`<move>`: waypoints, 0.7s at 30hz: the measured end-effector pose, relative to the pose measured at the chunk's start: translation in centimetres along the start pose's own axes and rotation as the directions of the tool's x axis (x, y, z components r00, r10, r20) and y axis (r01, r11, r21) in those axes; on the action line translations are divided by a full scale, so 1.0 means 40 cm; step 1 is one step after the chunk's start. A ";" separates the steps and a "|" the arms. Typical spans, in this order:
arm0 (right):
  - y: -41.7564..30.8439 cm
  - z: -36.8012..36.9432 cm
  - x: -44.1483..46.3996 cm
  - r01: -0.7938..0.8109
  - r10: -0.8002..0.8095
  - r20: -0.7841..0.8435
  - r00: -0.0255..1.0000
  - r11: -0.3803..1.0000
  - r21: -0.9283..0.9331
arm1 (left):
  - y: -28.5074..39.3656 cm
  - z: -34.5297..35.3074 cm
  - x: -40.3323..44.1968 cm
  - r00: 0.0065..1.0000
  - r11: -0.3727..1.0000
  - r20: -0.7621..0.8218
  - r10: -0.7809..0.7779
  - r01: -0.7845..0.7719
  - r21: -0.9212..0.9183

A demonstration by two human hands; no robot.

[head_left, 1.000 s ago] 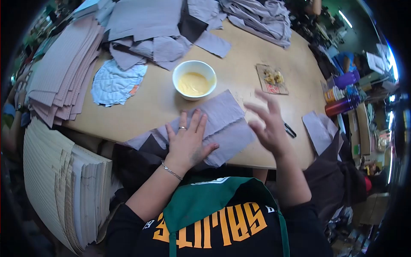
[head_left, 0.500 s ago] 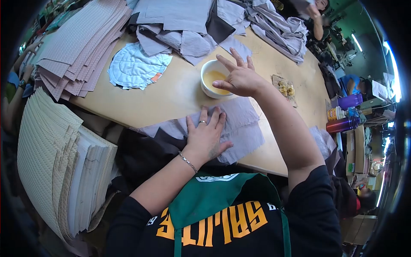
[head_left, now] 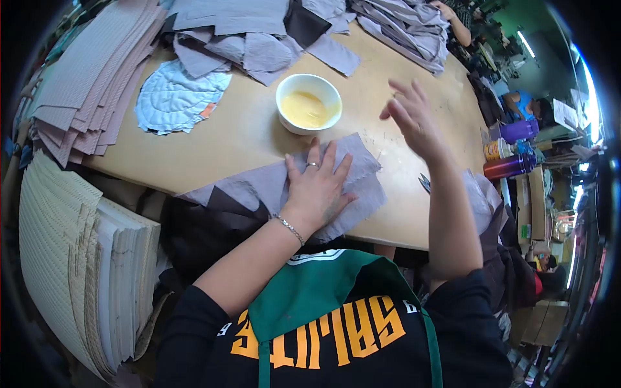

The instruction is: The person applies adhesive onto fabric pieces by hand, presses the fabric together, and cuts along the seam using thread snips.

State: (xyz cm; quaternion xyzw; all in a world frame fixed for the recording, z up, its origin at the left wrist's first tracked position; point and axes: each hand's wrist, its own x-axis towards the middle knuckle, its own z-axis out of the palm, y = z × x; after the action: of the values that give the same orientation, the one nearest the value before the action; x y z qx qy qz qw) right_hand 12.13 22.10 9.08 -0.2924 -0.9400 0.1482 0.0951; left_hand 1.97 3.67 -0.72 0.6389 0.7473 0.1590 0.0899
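Note:
My left hand [head_left: 318,187] lies flat with its fingers spread on a piece of grey-mauve cloth [head_left: 362,165] at the table's near edge. A ring and a chain bracelet are on it. Just beyond the fingertips stands a white bowl [head_left: 323,84] with a pale yellow, paste-like substance [head_left: 303,110] in it. My right hand [head_left: 412,123] is raised over the table to the right of the bowl, with nothing visible in it. Its fingers are apart and slightly blurred by motion. Dark cloth [head_left: 239,200] shows beside my left forearm.
Piled grey cloth pieces [head_left: 233,16] lie at the back, near a round light-blue quilted pad [head_left: 181,97]. Stacks of textured pink sheets [head_left: 97,71] and cream sheets [head_left: 58,252] stand left. Metal tool tips [head_left: 424,183] show beside my right forearm. A tumbler [head_left: 508,166] stands at right.
My right hand has moved right, from over the bowl's rim to over the table. The bowl now shows fully, and the crumbly yellow patch at right is hidden. My left hand still presses the cloth.

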 end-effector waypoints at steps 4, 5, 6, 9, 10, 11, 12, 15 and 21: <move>0.013 0.084 -0.159 -0.151 0.193 -0.072 0.979 0.908 0.391 | 0.021 0.007 0.049 0.998 1.000 0.059 0.029 -0.029 -0.002; 0.007 0.106 -0.186 -0.203 0.252 -0.064 0.966 0.883 0.423 | 0.021 0.004 0.057 0.998 1.000 0.068 0.004 -0.004 -0.005; 0.002 0.127 -0.214 -0.252 0.310 -0.056 0.949 0.854 0.455 | 0.023 0.002 0.061 0.997 1.000 0.079 -0.021 0.021 -0.008; -0.015 0.159 -0.237 -0.283 0.377 -0.109 0.920 0.830 0.481 | 0.024 -0.005 0.070 0.996 0.999 0.080 -0.038 0.036 0.022; -0.015 0.167 -0.238 -0.295 0.400 -0.116 0.909 0.815 0.498 | 0.024 -0.008 0.069 0.996 0.999 0.082 -0.035 0.032 0.032; -0.016 0.173 -0.236 -0.299 0.403 -0.121 0.907 0.820 0.489 | 0.025 -0.008 0.069 0.996 0.999 0.085 -0.035 0.033 0.027; -0.017 0.178 -0.230 -0.301 0.404 -0.125 0.906 0.824 0.479 | 0.025 -0.009 0.069 0.995 0.999 0.089 -0.038 0.036 0.022; -0.007 0.187 -0.213 -0.278 0.336 -0.093 0.937 0.882 0.380 | 0.024 -0.007 0.071 0.994 0.999 0.094 -0.048 0.046 0.018; 0.031 0.241 -0.231 -0.191 0.216 -0.170 0.962 0.970 0.152 | 0.022 -0.011 0.073 0.992 0.999 0.118 -0.049 0.049 0.001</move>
State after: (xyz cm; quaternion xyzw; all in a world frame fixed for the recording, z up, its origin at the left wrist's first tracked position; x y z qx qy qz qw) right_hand 17.72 15.59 -1.25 -0.3929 -0.8799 0.1922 0.1855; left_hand 2.16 6.59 0.20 0.6287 0.7559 0.1194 0.1383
